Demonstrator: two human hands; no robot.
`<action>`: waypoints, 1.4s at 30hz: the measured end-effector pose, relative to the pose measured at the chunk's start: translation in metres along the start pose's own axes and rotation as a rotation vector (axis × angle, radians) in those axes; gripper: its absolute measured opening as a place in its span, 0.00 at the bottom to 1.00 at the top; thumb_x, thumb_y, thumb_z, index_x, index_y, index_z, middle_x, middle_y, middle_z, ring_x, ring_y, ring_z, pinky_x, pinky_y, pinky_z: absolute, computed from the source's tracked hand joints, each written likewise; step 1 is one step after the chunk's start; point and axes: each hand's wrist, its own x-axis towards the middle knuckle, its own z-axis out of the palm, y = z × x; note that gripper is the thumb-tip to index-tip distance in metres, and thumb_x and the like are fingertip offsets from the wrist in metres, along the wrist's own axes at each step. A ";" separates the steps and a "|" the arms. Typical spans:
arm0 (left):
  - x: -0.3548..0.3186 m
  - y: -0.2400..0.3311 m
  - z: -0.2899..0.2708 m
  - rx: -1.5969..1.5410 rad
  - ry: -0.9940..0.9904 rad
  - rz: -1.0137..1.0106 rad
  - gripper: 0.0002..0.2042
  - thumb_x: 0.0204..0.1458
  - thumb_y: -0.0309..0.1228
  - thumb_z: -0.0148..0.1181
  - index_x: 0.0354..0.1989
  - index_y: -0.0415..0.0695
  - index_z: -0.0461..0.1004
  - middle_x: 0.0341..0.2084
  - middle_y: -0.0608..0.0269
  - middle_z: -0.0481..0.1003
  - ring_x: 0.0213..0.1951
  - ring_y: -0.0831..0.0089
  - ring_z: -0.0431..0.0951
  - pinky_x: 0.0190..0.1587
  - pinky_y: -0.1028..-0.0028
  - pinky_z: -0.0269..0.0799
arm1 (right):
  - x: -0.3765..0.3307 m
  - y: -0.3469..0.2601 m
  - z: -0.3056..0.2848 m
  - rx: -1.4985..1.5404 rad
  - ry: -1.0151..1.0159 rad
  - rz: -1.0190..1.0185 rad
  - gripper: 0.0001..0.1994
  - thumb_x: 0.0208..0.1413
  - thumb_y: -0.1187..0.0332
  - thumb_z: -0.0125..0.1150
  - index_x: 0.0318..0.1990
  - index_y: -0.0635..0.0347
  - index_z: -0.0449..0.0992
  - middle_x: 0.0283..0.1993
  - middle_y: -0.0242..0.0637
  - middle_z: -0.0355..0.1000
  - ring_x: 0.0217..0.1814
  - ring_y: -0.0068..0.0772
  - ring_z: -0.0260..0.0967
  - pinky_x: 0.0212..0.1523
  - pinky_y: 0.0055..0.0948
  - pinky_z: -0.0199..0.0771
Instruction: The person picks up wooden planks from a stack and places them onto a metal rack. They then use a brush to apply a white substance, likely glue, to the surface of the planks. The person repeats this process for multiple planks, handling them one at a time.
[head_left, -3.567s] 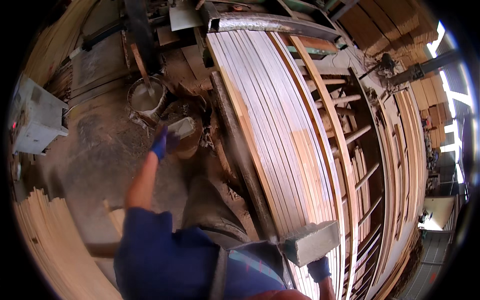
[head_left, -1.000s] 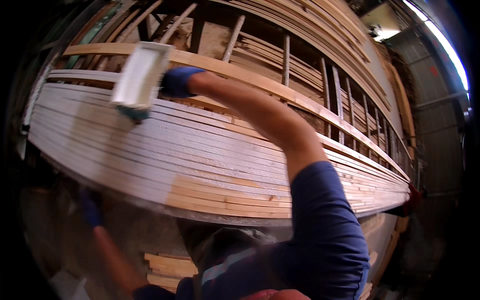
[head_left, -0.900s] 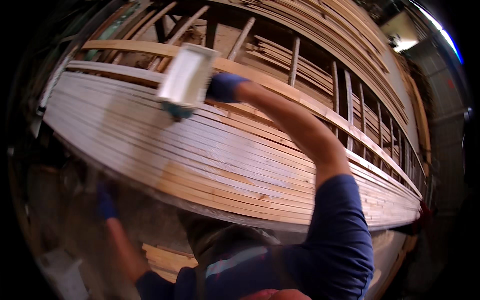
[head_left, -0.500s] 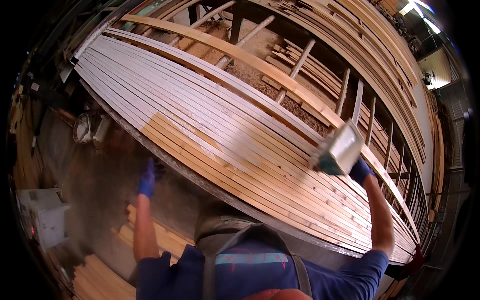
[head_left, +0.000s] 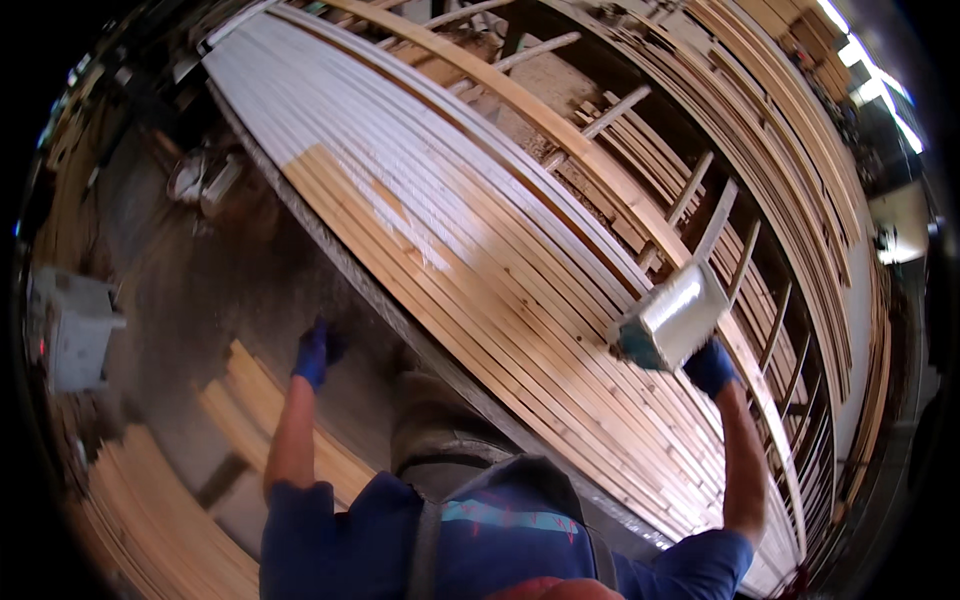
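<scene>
My right hand (head_left: 709,366), in a blue glove, is closed on a broad paint tool (head_left: 676,312). The tool has a shiny whitish rounded back and a teal end; its exact kind does not show. It is over the far side of a long row of narrow wooden boards (head_left: 520,330) lying side by side. White wet-looking coating (head_left: 330,110) covers the boards' far left part, with bare wood in the middle and near edge. My left hand (head_left: 313,358), also blue-gloved, hangs over the floor short of the boards, fingers stretched out and holding nothing visible.
Beyond the boards runs a rack with round crossbars (head_left: 615,112) and a separate long plank (head_left: 560,130). Stacked timber (head_left: 790,150) lies farther back. Loose planks (head_left: 160,510) are at lower left, near a grey box (head_left: 80,330). A whitish bucket (head_left: 187,178) stands on the floor.
The view has turned, tilting the boards more steeply. The tool stays in my right hand, slightly lower in view. My left hand is lower too and still empty.
</scene>
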 end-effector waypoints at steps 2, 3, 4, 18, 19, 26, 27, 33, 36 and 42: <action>-0.023 -0.035 0.007 -0.035 -0.016 -0.064 0.29 0.60 0.59 0.48 0.52 0.44 0.74 0.37 0.57 0.81 0.32 0.66 0.82 0.33 0.69 0.77 | -0.066 0.033 0.006 -0.100 -0.119 0.080 0.15 0.57 0.64 0.59 0.49 0.59 0.75 0.48 0.49 0.76 0.52 0.51 0.73 0.52 0.43 0.72; -0.036 -0.045 0.007 -0.051 -0.020 -0.086 0.30 0.60 0.60 0.48 0.52 0.43 0.73 0.38 0.57 0.81 0.33 0.65 0.82 0.34 0.68 0.78 | -0.100 0.040 0.003 -0.150 -0.254 0.168 0.20 0.58 0.66 0.58 0.57 0.61 0.71 0.56 0.48 0.73 0.60 0.47 0.69 0.60 0.41 0.69; -0.045 -0.053 0.011 -0.057 0.007 -0.091 0.31 0.60 0.60 0.48 0.53 0.43 0.73 0.38 0.56 0.81 0.33 0.65 0.82 0.34 0.67 0.77 | -0.142 0.058 0.006 -0.322 -0.346 0.146 0.22 0.58 0.65 0.56 0.59 0.61 0.68 0.58 0.50 0.72 0.61 0.52 0.68 0.61 0.44 0.68; -0.030 0.001 0.124 0.367 0.204 0.643 0.25 0.58 0.47 0.59 0.51 0.36 0.70 0.41 0.45 0.79 0.42 0.53 0.81 0.43 0.63 0.75 | -0.076 -0.007 0.065 -0.179 -0.046 -0.140 0.20 0.58 0.64 0.58 0.57 0.58 0.73 0.55 0.45 0.75 0.57 0.45 0.72 0.55 0.37 0.74; -0.030 0.002 0.125 0.384 0.210 0.652 0.25 0.59 0.46 0.59 0.52 0.35 0.69 0.41 0.44 0.78 0.43 0.52 0.80 0.44 0.62 0.74 | -0.020 -0.037 0.076 -0.083 -0.046 -0.160 0.22 0.59 0.65 0.57 0.61 0.59 0.69 0.58 0.46 0.73 0.60 0.43 0.70 0.56 0.34 0.73; -0.030 -0.004 0.129 0.427 0.256 0.708 0.26 0.60 0.41 0.59 0.58 0.34 0.64 0.47 0.42 0.75 0.47 0.57 0.76 0.50 0.65 0.72 | 0.311 -0.314 0.110 -0.269 -0.151 -0.207 0.11 0.60 0.64 0.52 0.41 0.55 0.80 0.35 0.48 0.78 0.41 0.44 0.77 0.40 0.37 0.78; -0.025 -0.009 0.129 0.390 0.226 0.721 0.24 0.61 0.39 0.58 0.59 0.34 0.64 0.48 0.44 0.75 0.48 0.60 0.76 0.51 0.67 0.71 | 0.350 -0.328 0.132 -0.400 0.000 -0.425 0.11 0.60 0.62 0.54 0.40 0.54 0.81 0.35 0.45 0.79 0.38 0.44 0.77 0.37 0.37 0.78; -0.017 -0.010 0.135 0.154 0.071 0.632 0.23 0.63 0.37 0.57 0.58 0.32 0.65 0.48 0.47 0.77 0.49 0.64 0.77 0.51 0.69 0.71 | 0.435 -0.396 0.179 0.008 0.281 -0.547 0.13 0.55 0.62 0.57 0.44 0.54 0.81 0.44 0.49 0.78 0.46 0.50 0.77 0.46 0.41 0.76; -0.024 0.009 0.126 0.318 0.089 0.658 0.20 0.64 0.38 0.55 0.55 0.33 0.70 0.49 0.52 0.77 0.49 0.70 0.76 0.53 0.71 0.71 | 0.381 -0.356 0.177 0.026 0.144 -0.509 0.13 0.55 0.62 0.57 0.45 0.53 0.80 0.43 0.47 0.78 0.45 0.48 0.77 0.45 0.40 0.77; -0.057 -0.036 0.110 0.098 0.073 0.658 0.24 0.63 0.47 0.54 0.56 0.38 0.72 0.49 0.61 0.74 0.44 0.72 0.75 0.47 0.71 0.73 | 0.122 -0.175 0.113 -0.127 -0.168 -0.285 0.09 0.61 0.63 0.53 0.39 0.53 0.79 0.35 0.39 0.78 0.35 0.34 0.75 0.36 0.28 0.79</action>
